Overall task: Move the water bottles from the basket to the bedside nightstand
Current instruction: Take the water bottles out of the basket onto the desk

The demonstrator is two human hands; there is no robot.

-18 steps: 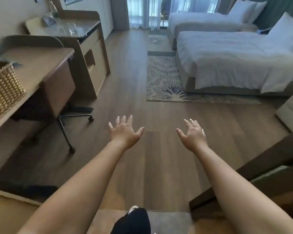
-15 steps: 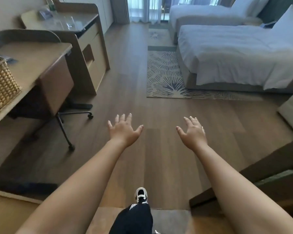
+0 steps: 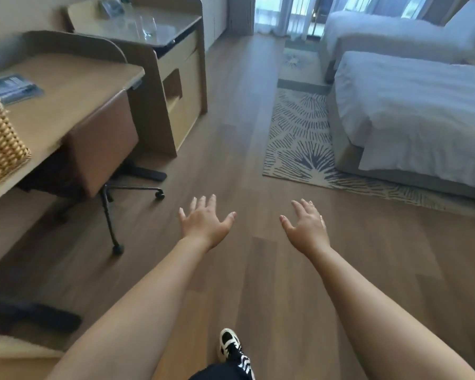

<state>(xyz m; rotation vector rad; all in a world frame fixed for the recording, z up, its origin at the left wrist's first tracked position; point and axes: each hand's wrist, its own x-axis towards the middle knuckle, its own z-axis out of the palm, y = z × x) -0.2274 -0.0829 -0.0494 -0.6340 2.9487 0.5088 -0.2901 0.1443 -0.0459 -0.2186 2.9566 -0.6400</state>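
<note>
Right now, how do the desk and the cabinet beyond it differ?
The desk has a matte wood top; the cabinet has a glossy one. The desk holds a basket and a leaflet; the cabinet holds glasses. A chair is tucked under the desk only. Both stand along the left wall.
</note>
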